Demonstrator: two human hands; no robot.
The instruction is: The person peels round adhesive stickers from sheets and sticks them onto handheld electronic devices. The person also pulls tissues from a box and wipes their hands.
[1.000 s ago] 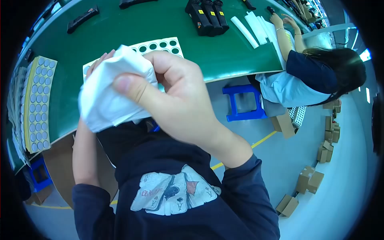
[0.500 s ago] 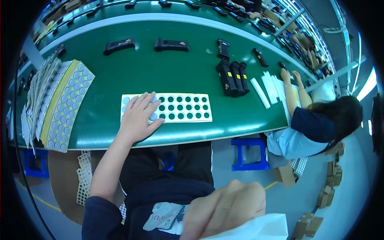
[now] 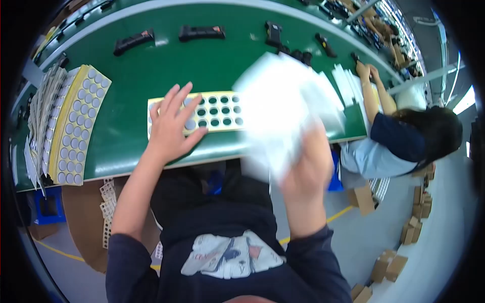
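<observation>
My left hand (image 3: pixel 173 126) lies with its fingers spread over the left end of a pale sheet (image 3: pixel 208 105). Rows of round holes run across that sheet, and a few light discs show under and beside the fingers. My right hand (image 3: pixel 314 160) is closed on a white sheet (image 3: pixel 275 108), smeared by motion, perhaps paper or cloth. It hangs over the right end of the holed sheet and hides it. To the left of my left hand stands a thick stack of yellow-edged sheets (image 3: pixel 76 126) bearing round whitish discs.
Black handheld devices (image 3: pixel 202 33) lie along the back of the green table (image 3: pixel 121 131). White strips (image 3: pixel 344 87) lie at the right, beside a seated co-worker (image 3: pixel 399 136). Below the table's edge, a cardboard box (image 3: pixel 83 217) holds used holed sheets; a blue stool (image 3: pixel 49 204) stands nearby.
My right hand has swung up and forward from near my body, carrying the white sheet over the table. My left hand stays on the holed sheet. The whole view has shifted slightly.
</observation>
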